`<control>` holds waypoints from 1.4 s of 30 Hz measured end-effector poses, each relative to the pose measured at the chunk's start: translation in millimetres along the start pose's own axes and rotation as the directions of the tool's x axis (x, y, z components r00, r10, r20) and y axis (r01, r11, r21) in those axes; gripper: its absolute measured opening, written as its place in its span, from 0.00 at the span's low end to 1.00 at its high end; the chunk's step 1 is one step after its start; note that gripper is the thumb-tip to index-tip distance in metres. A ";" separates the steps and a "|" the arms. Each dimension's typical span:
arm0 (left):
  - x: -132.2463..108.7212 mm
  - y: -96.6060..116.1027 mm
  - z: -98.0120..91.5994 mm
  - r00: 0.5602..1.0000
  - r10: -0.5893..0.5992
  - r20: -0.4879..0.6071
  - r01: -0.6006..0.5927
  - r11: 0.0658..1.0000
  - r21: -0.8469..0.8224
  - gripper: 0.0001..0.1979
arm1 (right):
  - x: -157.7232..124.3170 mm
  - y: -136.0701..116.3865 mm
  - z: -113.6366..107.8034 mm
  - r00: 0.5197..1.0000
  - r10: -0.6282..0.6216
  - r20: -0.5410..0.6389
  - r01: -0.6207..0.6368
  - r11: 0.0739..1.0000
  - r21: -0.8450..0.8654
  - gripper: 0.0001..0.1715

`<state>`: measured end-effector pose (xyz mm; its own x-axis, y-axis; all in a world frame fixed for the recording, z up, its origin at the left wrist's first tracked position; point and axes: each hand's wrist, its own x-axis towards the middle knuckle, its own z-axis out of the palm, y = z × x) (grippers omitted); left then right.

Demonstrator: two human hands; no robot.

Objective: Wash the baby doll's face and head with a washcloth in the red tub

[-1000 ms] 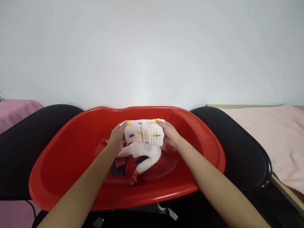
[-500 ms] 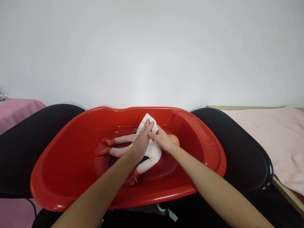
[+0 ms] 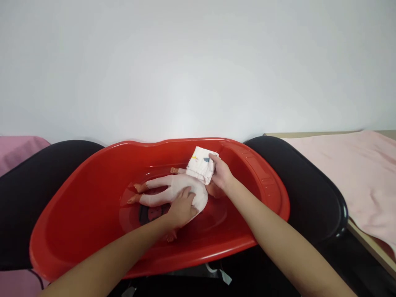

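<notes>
A baby doll (image 3: pixel 173 190) in a white suit lies on its back in a red plastic tub (image 3: pixel 93 198), feet to the left. My left hand (image 3: pixel 182 208) rests on the doll's body near its arm, fingers curled over it. My right hand (image 3: pixel 220 173) pinches a folded white cloth (image 3: pixel 201 164) with small yellow and blue prints, held just above the doll's chest. The doll's head is mostly hidden behind my right hand.
The tub sits on a black padded surface (image 3: pixel 309 194). A pale pink towel (image 3: pixel 355 173) is spread on a table at the right. Pink fabric (image 3: pixel 15 150) shows at the far left. A white wall fills the background.
The cloth, first stretched between both hands, got folded small. My left hand let go of it and dropped onto the doll's body; my right hand keeps the folded cloth.
</notes>
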<state>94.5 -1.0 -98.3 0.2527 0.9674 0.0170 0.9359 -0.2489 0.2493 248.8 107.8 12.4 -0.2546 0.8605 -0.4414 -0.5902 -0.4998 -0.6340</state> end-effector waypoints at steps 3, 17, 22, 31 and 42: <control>-5.9 6.3 11.1 0.991 0.011 0.131 -0.019 0.998 0.059 0.40 | 5.3 -1.2 -2.9 0.998 -0.048 -0.027 0.048 0.999 0.013 0.12; -20.5 -29.0 11.2 0.862 0.437 0.255 -0.492 0.843 0.217 0.31 | 5.6 -9.6 -1.8 1.000 0.000 -0.021 0.003 0.986 0.165 0.22; -14.9 -24.8 3.3 0.887 0.399 0.232 -0.439 0.885 0.154 0.31 | 1.1 -8.4 -4.2 0.993 0.071 0.097 -0.074 0.997 0.027 0.17; -4.9 -20.0 -5.4 0.889 0.384 0.250 -0.393 0.919 -0.014 0.34 | 3.4 -1.4 -8.9 0.971 0.134 0.196 -0.129 0.991 -0.037 0.18; 12.5 -20.8 -35.4 0.929 0.228 0.291 -0.246 0.969 0.027 0.29 | -0.7 -11.1 -5.0 0.995 0.099 0.015 -0.100 0.994 0.038 0.14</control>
<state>69.5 17.9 -69.0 0.5196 0.8284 -0.2091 0.8511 -0.4805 0.2115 259.4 112.3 16.6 -0.3234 0.8081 -0.4923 -0.5905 -0.5789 -0.5623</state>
